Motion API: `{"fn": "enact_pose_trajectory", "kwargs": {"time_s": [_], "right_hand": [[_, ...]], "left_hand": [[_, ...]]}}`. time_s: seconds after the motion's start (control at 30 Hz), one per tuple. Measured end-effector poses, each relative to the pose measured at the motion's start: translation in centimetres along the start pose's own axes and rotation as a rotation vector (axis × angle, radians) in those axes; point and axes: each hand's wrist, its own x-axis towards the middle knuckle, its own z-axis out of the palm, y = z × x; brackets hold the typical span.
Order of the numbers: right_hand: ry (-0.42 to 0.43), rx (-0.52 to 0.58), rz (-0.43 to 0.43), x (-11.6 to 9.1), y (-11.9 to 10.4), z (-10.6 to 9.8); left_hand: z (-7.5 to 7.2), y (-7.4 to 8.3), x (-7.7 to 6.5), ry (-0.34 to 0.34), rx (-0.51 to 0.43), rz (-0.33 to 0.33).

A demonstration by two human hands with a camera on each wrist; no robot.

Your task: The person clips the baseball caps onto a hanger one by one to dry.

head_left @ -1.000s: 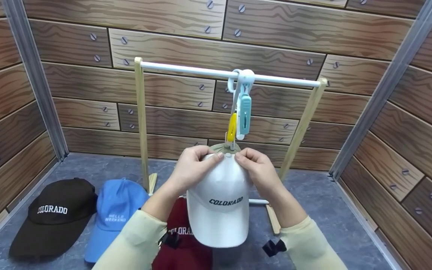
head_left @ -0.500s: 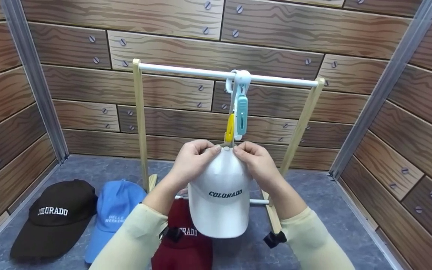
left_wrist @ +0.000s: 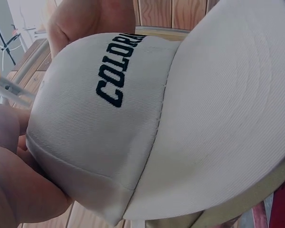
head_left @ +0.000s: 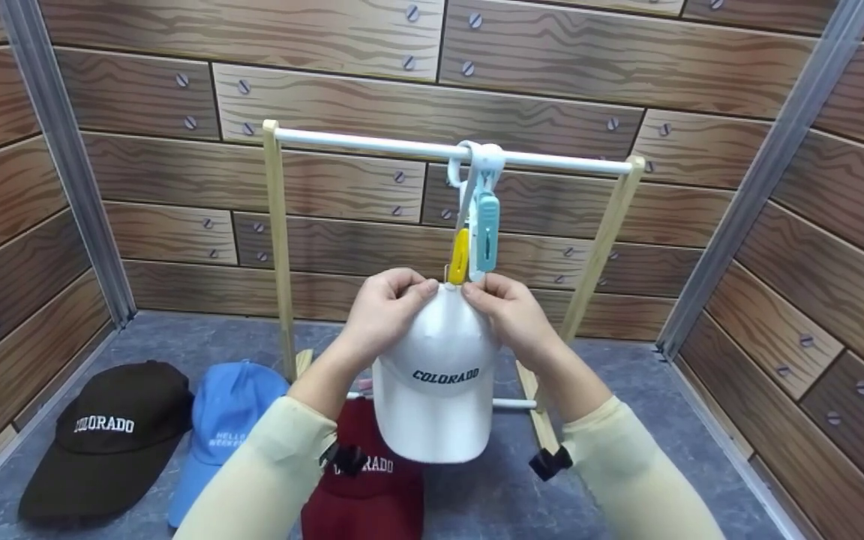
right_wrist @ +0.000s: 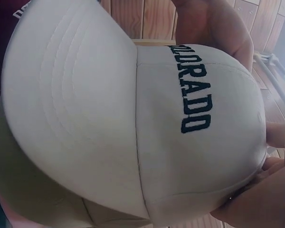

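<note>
A white baseball cap (head_left: 436, 416) lettered COLORADO hangs brim down between my two hands. My left hand (head_left: 385, 315) pinches its crown just left of the top button, and my right hand (head_left: 513, 315) pinches it just to the right. Right above the button is a yellow clip (head_left: 460, 256), and beside it a teal clip (head_left: 487, 234) with a white hook hangs on the white bar (head_left: 364, 141). Behind the white cap, an olive cap (right_wrist: 33, 183) shows under the brim in the right wrist view; the head view hides it.
Wooden posts (head_left: 279, 247) hold up the bar. On the grey floor (head_left: 627, 450) at the left lie a dark brown cap (head_left: 113, 397) and a blue cap (head_left: 231, 405). A dark red cap (head_left: 372, 495) lies in front, partly under the white one. Wood-patterned walls (head_left: 552, 45) enclose the space.
Both hands have raised the white cap toward the clips, its button now right by the yellow clip's lower end. The olive cap's top, visible behind it earlier, is now covered in the head view.
</note>
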Motion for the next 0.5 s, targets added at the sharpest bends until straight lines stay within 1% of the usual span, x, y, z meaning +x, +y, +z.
{"fn": "enact_pose_trajectory", "kwargs": {"time_s": [0.17, 0.33, 0.43, 0.5], "right_hand": [[-0.009, -0.046, 0.019, 0.3, -0.1, -0.3], [-0.042, -0.067, 0.035, 0.7, -0.5, -0.5], [-0.038, -0.076, 0.029, 1.0, -0.7, -0.4], [-0.02, -0.096, 0.026, 1.2, -0.8, -0.3]], "left_hand": [[0.0, -0.2, 0.2, 0.001, -0.008, 0.004], [-0.1, -0.1, 0.3, -0.011, -0.011, 0.01], [-0.1, -0.2, 0.4, -0.013, -0.008, 0.019], [-0.2, -0.2, 0.4, -0.013, -0.009, 0.021]]}}
